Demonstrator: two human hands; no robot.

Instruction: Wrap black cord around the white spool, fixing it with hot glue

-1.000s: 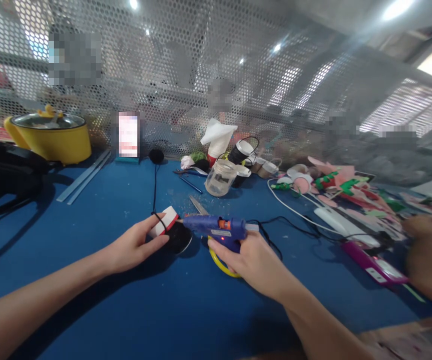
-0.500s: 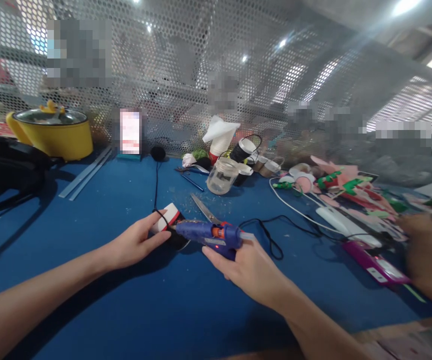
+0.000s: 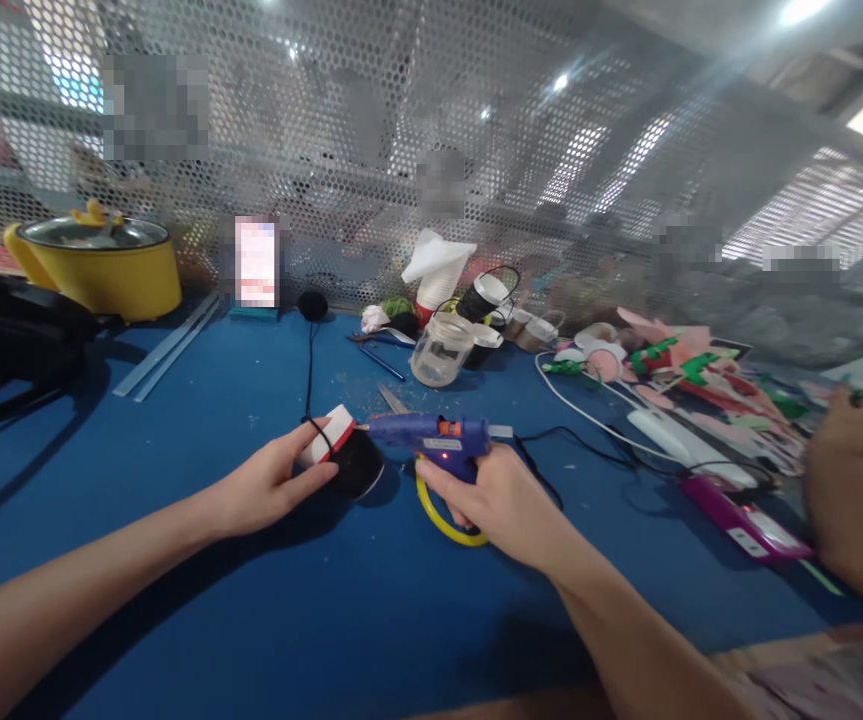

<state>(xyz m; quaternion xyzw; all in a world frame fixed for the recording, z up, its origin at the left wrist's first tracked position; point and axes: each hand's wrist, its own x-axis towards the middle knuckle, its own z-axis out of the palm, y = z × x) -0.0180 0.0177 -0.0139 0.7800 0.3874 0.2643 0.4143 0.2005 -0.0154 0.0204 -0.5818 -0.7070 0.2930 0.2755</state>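
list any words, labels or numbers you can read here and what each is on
None can be read.
Glue gun in the right hand: small white label, print too small.
Purple device: white label, blurred.
Upright card by the mesh wall: pixelated.
Red and white piece at the left hand: no print visible.

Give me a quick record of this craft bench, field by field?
Left hand: holds a small red, white and black piece on the blue table
Right hand: grips a blue glue gun, nozzle at the piece
Behind: glass jar, yellow pot
Far right: another person's hand, felt scraps
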